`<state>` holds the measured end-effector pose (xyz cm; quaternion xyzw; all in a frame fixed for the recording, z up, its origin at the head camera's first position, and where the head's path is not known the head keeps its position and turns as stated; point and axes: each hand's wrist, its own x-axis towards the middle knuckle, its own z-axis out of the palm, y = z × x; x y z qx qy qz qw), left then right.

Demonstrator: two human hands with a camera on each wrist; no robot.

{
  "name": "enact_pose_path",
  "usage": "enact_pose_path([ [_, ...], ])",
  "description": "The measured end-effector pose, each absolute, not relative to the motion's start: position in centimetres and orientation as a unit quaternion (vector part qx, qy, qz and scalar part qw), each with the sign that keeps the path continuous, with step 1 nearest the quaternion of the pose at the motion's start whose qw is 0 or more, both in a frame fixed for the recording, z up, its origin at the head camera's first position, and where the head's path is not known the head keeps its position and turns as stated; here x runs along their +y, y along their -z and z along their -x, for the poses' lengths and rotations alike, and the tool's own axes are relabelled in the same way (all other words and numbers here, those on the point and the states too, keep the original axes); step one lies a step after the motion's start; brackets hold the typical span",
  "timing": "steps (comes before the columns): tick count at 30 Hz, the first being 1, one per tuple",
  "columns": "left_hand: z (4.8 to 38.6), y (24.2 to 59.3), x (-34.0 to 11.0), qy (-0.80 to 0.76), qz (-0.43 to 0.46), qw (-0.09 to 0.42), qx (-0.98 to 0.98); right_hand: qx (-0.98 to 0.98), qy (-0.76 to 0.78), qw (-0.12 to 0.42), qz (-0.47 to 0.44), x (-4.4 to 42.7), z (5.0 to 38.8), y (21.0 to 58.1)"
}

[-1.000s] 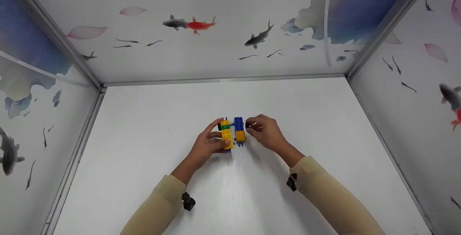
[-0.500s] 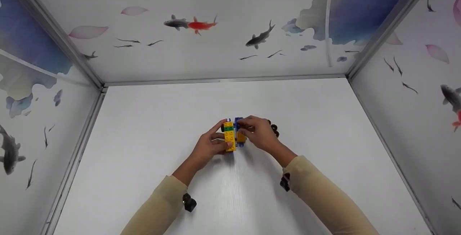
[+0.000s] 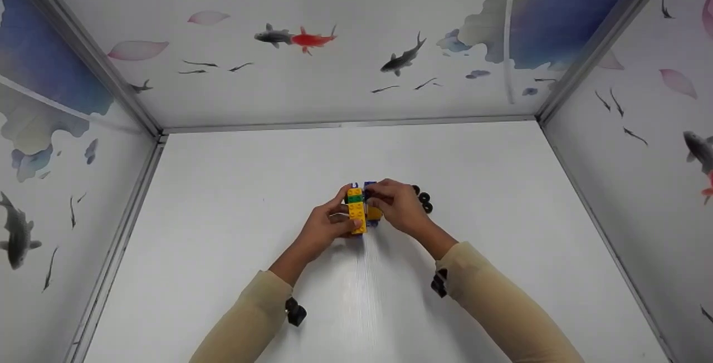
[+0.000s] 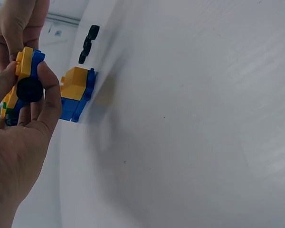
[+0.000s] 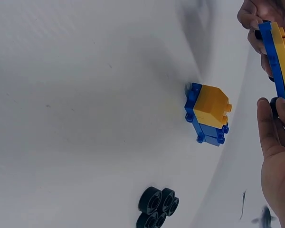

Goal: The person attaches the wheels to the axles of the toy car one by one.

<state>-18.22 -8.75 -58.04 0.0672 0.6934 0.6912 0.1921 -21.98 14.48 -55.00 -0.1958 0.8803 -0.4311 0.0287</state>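
My left hand (image 3: 320, 229) grips a toy block car (image 3: 356, 215) by its sides, lifted off the table. Yellow studded bricks and one green brick top its blue base, and black wheels such as this wheel (image 4: 30, 90) sit along one side. Between thumb and fingers, my right hand (image 3: 402, 207) pinches another black wheel (image 5: 274, 107) against the car's far end; whether it is seated on the axle is hidden. Behind the hands stands a second block vehicle (image 5: 210, 107), blue with a sloped yellow brick, partly covered by my right hand in the head view.
Several loose black wheels (image 3: 425, 199) lie together on the white table (image 3: 250, 173), just right of my right hand. Printed panels enclose the table: a back wall (image 3: 345, 90), a left wall (image 3: 44, 196) and a right wall (image 3: 629, 173).
My right hand has moved left with the wheel, past the second vehicle to the held car, uncovering the loose wheels. The left hand and car have shifted slightly right.
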Motion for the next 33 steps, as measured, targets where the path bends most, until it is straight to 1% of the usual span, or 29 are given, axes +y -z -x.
enact_pose_path([
  [4, 18.3, 57.8, -8.4, -0.673, -0.072, 0.188, 0.711, 0.876, 0.439, 0.018, 0.197, 14.5, 21.9, 55.1],
  [17, 18.4, 57.6, -7.8, -0.666, -0.077, 0.187, 0.718, 0.892, 0.402, 0.023, 0.205, 14.4, 21.9, 54.7],
  [22, 18.2, 57.6, -7.7, -0.675, -0.078, 0.185, 0.710, 0.891, 0.400, 0.029, 0.211, 14.7, 22.1, 54.7],
  [27, 18.1, 57.9, -7.6, -0.689, -0.072, 0.185, 0.697, 0.889, 0.400, 0.021, 0.224, 15.1, 22.2, 55.0],
  [33, 18.0, 58.1, -7.6, -0.688, -0.070, 0.177, 0.701, 0.886, 0.406, 0.026, 0.224, 15.3, 22.3, 55.1],
])
